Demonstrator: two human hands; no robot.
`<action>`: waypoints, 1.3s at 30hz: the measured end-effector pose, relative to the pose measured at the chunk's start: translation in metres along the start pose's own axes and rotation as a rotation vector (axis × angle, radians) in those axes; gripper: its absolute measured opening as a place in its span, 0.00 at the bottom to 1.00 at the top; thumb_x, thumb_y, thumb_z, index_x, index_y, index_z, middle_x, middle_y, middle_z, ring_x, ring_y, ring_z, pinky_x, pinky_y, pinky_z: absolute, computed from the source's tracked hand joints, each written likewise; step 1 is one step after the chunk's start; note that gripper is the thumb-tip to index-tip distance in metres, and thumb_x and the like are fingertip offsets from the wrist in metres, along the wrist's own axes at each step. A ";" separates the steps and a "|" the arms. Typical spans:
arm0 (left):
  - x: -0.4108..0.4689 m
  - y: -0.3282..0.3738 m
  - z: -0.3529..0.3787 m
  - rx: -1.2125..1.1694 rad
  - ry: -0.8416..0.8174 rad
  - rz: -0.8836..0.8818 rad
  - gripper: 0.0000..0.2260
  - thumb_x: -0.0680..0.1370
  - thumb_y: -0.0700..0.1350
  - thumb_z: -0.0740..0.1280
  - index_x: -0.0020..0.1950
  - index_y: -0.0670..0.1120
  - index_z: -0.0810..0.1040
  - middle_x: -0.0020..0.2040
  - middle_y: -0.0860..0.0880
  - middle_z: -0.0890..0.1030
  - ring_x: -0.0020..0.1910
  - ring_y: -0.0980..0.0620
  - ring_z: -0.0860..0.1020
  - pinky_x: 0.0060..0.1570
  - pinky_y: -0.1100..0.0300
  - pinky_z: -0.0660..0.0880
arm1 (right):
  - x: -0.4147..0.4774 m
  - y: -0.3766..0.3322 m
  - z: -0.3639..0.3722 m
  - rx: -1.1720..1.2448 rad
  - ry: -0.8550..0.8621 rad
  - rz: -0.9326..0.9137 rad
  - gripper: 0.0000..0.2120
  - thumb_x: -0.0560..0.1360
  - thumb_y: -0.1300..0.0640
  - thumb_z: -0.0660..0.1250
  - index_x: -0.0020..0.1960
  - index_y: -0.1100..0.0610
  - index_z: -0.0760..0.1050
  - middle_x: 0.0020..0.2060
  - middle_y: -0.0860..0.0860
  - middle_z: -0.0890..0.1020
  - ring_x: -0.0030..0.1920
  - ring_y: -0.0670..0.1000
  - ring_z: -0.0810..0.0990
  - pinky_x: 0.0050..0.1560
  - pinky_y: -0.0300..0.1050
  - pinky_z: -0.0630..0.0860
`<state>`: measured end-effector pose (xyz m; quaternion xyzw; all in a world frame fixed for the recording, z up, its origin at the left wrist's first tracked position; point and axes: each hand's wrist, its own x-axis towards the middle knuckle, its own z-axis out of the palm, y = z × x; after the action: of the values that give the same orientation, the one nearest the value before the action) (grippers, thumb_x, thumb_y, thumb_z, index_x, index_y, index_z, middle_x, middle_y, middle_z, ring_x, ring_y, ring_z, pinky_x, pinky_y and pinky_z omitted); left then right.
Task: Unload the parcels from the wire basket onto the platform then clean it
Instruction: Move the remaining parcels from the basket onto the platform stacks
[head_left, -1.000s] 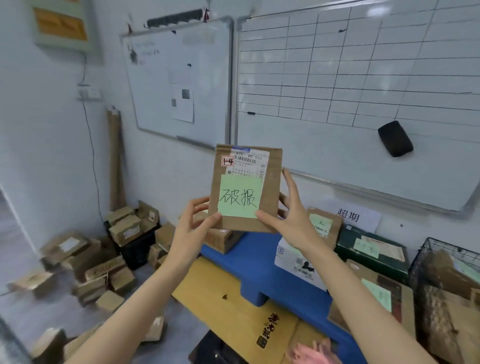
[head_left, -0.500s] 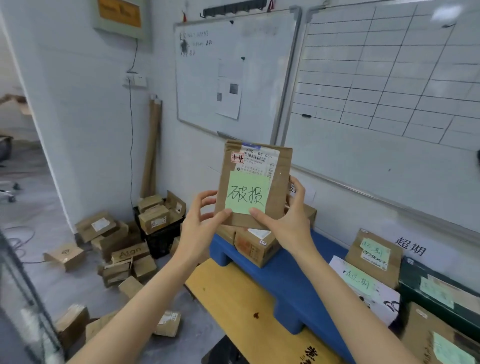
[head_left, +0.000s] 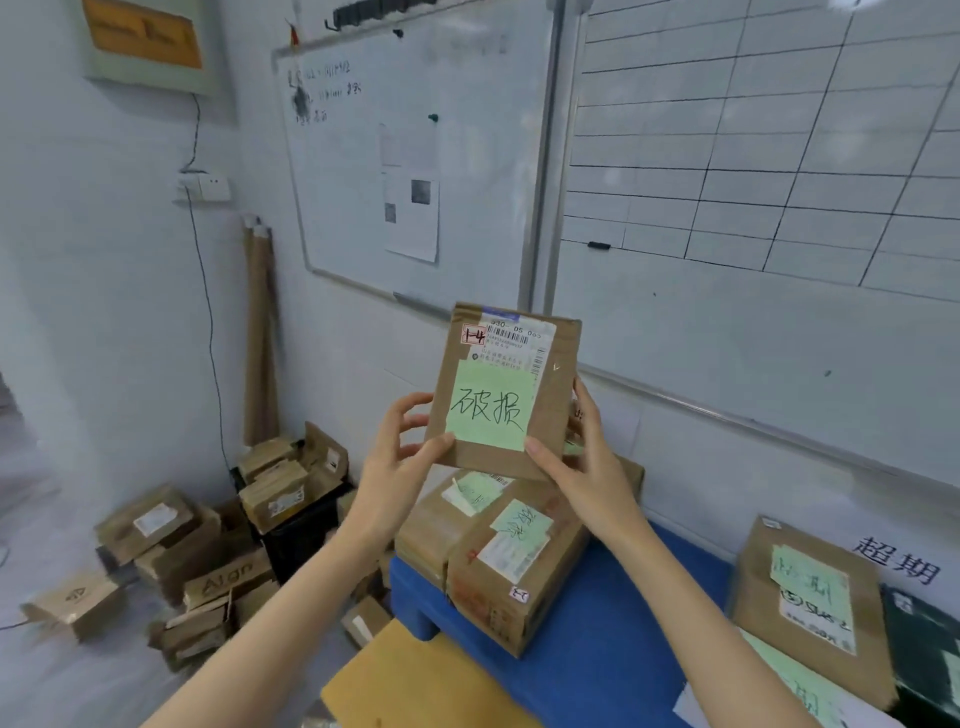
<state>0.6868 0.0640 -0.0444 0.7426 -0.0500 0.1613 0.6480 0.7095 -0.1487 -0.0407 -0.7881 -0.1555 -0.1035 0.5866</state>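
Cardboard parcel (head_left: 557, 400), flat, pinched by left hand (head_left: 396, 460) and right hand (head_left: 589, 470).

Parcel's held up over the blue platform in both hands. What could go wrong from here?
1. The left hand and right hand pinch only the lower corners of the upright parcel; it might tip or slip.
2. The boxes below sit near the left end of the blue platform; setting the parcel on them could nudge something off onto the floor.

Green note (head_left: 491, 405) on parcel (head_left: 553, 395): "破损"
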 end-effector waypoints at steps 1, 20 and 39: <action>0.009 -0.005 0.008 0.013 -0.018 0.004 0.15 0.80 0.48 0.66 0.64 0.62 0.68 0.60 0.59 0.76 0.49 0.63 0.79 0.43 0.68 0.73 | 0.006 0.009 -0.005 -0.002 0.010 0.011 0.41 0.72 0.39 0.69 0.75 0.28 0.47 0.65 0.27 0.67 0.61 0.28 0.69 0.57 0.34 0.72; 0.140 -0.122 0.100 0.253 -0.500 0.082 0.21 0.76 0.52 0.71 0.68 0.58 0.71 0.63 0.61 0.77 0.57 0.61 0.78 0.55 0.60 0.74 | 0.034 0.146 -0.054 0.108 0.410 0.554 0.39 0.74 0.49 0.73 0.76 0.33 0.53 0.71 0.48 0.70 0.61 0.45 0.75 0.51 0.54 0.83; 0.241 -0.180 0.095 0.407 -0.582 0.243 0.24 0.75 0.57 0.65 0.71 0.58 0.69 0.69 0.56 0.73 0.67 0.54 0.70 0.66 0.50 0.68 | 0.098 0.213 -0.042 0.038 0.682 0.837 0.26 0.76 0.49 0.71 0.71 0.45 0.65 0.63 0.53 0.76 0.57 0.52 0.77 0.54 0.53 0.80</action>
<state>0.9821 0.0317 -0.1516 0.8597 -0.2870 0.0258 0.4218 0.8793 -0.2327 -0.1844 -0.6936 0.3691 -0.1079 0.6091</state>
